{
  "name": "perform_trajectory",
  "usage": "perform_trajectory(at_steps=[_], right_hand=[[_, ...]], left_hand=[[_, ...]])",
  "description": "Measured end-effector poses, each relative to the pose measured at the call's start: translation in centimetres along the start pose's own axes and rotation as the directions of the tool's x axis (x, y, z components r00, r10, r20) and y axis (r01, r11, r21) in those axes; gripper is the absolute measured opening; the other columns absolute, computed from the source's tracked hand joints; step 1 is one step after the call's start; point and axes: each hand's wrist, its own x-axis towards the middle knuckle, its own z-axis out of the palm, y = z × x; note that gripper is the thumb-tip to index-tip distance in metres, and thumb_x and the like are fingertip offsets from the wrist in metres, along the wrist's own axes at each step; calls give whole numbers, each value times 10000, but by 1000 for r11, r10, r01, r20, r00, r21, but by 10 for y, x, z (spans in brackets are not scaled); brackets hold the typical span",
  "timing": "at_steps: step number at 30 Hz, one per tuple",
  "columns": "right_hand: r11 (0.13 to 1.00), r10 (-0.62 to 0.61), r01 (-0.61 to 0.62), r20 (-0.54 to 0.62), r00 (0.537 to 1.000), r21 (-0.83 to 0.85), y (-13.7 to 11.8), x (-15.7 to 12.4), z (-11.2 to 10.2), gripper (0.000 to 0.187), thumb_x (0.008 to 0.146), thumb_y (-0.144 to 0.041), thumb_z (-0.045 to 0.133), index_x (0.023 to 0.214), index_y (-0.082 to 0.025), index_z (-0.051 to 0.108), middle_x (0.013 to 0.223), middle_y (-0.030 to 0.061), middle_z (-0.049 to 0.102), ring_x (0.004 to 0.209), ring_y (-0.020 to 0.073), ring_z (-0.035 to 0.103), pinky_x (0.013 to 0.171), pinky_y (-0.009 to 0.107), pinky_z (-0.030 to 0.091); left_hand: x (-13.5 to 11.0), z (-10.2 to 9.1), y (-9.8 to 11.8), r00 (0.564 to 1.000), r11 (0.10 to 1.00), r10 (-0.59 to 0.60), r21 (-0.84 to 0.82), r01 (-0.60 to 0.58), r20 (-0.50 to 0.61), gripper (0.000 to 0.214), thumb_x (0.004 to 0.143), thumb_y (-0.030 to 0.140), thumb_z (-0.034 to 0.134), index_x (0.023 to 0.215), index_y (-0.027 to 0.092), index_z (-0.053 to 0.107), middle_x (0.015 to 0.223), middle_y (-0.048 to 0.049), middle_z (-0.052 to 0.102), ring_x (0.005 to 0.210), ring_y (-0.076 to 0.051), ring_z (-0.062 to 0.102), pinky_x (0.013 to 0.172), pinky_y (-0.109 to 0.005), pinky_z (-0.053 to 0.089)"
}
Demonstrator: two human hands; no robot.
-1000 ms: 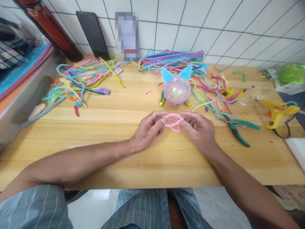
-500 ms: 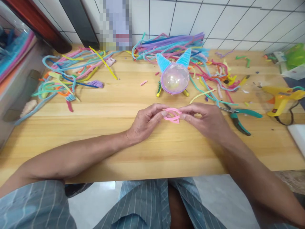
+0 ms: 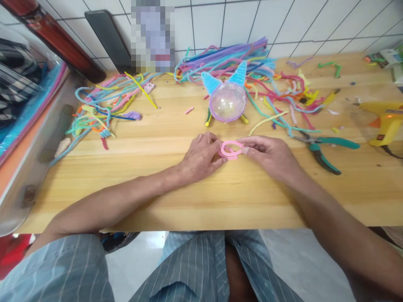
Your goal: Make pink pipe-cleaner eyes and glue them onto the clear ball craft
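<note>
A pink pipe cleaner (image 3: 232, 143), bent into overlapping loops, lies between my hands just above the wooden table. My left hand (image 3: 203, 155) is closed with its fingertips on the left side of the loops. My right hand (image 3: 267, 154) pinches the right side of the loops between thumb and fingers. Just beyond stands a clear plastic ball (image 3: 228, 100) with a purple rim. Two light blue ear shapes (image 3: 238, 74) rise from it, and yellow and dark green pieces (image 3: 208, 118) stick out below.
Pliers with teal handles (image 3: 327, 147) lie right of my right hand, with a yellow glue gun (image 3: 385, 119) beyond. Pipe cleaners are heaped at left (image 3: 102, 105) and along the back (image 3: 226, 58). A clear plastic box (image 3: 37, 176) stands at the left edge.
My left hand has turned more palm-down over the loops. The pink loops have tilted and now look rounder and more open. The whole view has shifted slightly.
</note>
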Motion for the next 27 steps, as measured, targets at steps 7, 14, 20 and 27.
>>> perform_trajectory(at_steps=[7, 14, 20, 27], right_hand=[[993, -20, 25, -48, 999, 112, -1, 0, 19, 228, 977, -287, 805, 1174, -280, 919, 1121, 40, 929, 978, 243, 868, 897, 382, 693], [993, -43, 53, -90, 995, 110, 0, -2, 22, 186, 971, -361, 839, 1123, -292, 919, 1118, 44, 932, 999, 272, 874, 932, 441, 707], [993, -112, 116, -163, 980, 13, 1, -3, 27, 227, 987, -362, 809, 1174, -293, 917, 1100, 52, 921, 932, 243, 841, 859, 406, 674], [989, -142, 133, -183, 973, -62, 4, 1, 26, 247, 977, -357, 802, 1182, -275, 911, 1029, 49, 898, 852, 212, 798, 794, 370, 632]], left_hand=[[-3, 6, -6, 976, 915, -139, -398, 62, -168, 157, 1006, 338, 796, 1002, 200, 720, 947, -66, 798, 877, -214, 702, 874, -368, 534], [-5, 4, -7, 955, 714, -235, -699, 44, -180, 223, 1017, 408, 784, 1039, 189, 750, 947, -54, 849, 865, -174, 778, 839, -307, 587], [-4, 0, -9, 961, 443, -272, -893, 77, -52, 315, 950, 447, 865, 1088, 183, 762, 1050, -64, 856, 980, -193, 807, 882, -318, 641], [-4, -5, -4, 969, 323, -244, -939, 120, 40, 369, 912, 456, 941, 1126, 179, 822, 1144, -71, 880, 1031, -193, 814, 993, -348, 651]])
